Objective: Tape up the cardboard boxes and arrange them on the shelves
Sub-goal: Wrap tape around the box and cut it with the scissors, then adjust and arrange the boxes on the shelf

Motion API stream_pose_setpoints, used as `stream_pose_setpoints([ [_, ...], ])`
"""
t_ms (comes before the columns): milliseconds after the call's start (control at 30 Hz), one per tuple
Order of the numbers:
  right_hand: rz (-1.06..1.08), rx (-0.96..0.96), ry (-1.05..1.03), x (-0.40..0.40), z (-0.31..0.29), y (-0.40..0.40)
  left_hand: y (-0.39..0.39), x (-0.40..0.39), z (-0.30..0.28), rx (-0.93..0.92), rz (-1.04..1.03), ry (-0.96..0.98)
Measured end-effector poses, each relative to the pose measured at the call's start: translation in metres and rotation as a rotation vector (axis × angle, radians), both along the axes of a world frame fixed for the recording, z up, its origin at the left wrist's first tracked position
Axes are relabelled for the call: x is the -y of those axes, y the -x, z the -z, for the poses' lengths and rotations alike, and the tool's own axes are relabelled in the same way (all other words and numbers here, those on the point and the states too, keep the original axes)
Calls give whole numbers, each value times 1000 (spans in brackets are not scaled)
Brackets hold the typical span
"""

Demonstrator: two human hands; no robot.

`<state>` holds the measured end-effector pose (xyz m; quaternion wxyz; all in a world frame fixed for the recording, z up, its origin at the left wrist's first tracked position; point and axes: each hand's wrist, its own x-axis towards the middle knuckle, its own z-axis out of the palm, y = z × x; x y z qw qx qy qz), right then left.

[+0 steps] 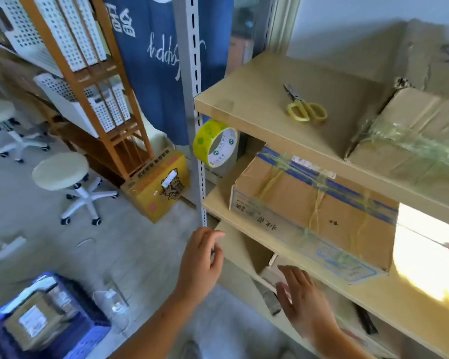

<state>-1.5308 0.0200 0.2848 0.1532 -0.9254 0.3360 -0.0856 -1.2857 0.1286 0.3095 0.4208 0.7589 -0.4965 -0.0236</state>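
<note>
Both your hands are empty, fingers loose.
Taped box [314, 211] sits on the shelf [244, 216], above your left hand [201, 263] and right hand [302, 296].

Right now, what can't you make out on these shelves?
- Head view: taped box on the top shelf is cut off by the right edge.
- Lowest shelf contents are blurred, partly hidden behind the right hand.
- Tape roll: how it is held at the upright is unclear.
- Print on the middle-shelf box is too small to read.

Yellow-handled scissors [306, 108] on beige shelf [252, 99]; below, yellow-green tape roll [214, 143]; brown box [314, 213] with blue-printed edges.
</note>
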Motion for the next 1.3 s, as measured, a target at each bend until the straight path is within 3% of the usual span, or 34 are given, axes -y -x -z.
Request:
stream_pose_setpoints([
  [233,340,-255,-181,-15,45,66,50,20,70,-100,209,-178],
  [500,453,-539,-235,27,121,147,106,62,146,-59,285,-331],
  [667,608,-455,-88,73,173,186,138,111,186,60,371,-344],
  [767,704,-430,-176,97,187,190,156,153,218,153,380,-404],
  [900,824,-249,-148,113,225,202,189,208,253,58,495,-554],
  [1033,942,25,-121,116,244,201,207,237,282,99,436,-415],
  [1100,946,27,5,120,257,205,212,247,299,116,404,-352],
  [1200,933,69,52,125,276,211,215,257,320,146,405,-408],
  [1300,857,-34,229,130,288,218,213,259,335,197,422,-384],
])
